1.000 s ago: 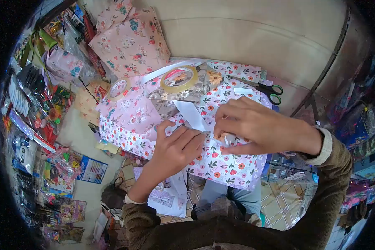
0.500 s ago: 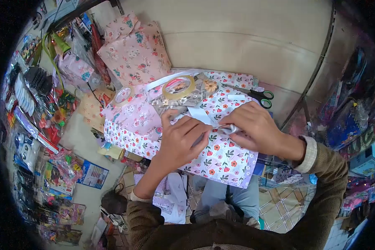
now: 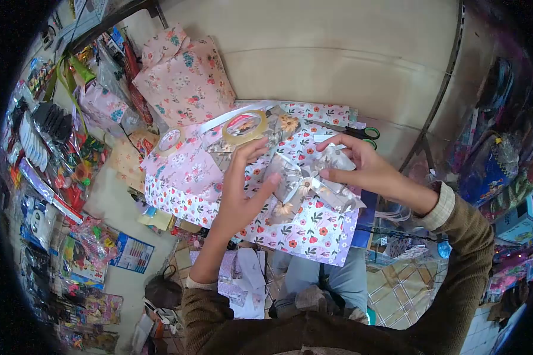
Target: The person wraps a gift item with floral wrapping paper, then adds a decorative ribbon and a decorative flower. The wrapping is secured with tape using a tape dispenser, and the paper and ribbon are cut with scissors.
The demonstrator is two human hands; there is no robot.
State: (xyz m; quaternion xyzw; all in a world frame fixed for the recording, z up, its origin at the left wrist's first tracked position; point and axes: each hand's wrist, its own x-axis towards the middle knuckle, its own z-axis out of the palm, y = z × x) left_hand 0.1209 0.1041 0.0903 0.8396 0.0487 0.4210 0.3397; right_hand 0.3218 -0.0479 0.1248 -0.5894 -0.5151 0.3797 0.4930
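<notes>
A bow [image 3: 305, 184] folded from grey floral paper, with white edges and loops on both sides, lies over the white sheet with red flowers [image 3: 323, 236]. My right hand [image 3: 370, 168] pinches the bow's right loop between thumb and fingers. Beside the left loop, my left hand [image 3: 240, 192] is spread, its thumb right at the loop's edge and its fingers apart. Behind the hands are a clear tape roll [image 3: 238, 141] on grey floral paper [image 3: 287, 123] and scissors [image 3: 359, 132] with black and green handles.
A pink floral paper bag [image 3: 186, 83] stands at the back left. Another tape roll [image 3: 161, 144] lies on pink floral paper [image 3: 189, 171]. Packaged goods [image 3: 83, 248] crowd the left side, and wrapped items [image 3: 485, 160] hang at the right.
Both hands were closed together over a narrow, gathered piece of paper. They have moved apart, and the bow's loops now show spread out. My left hand has opened.
</notes>
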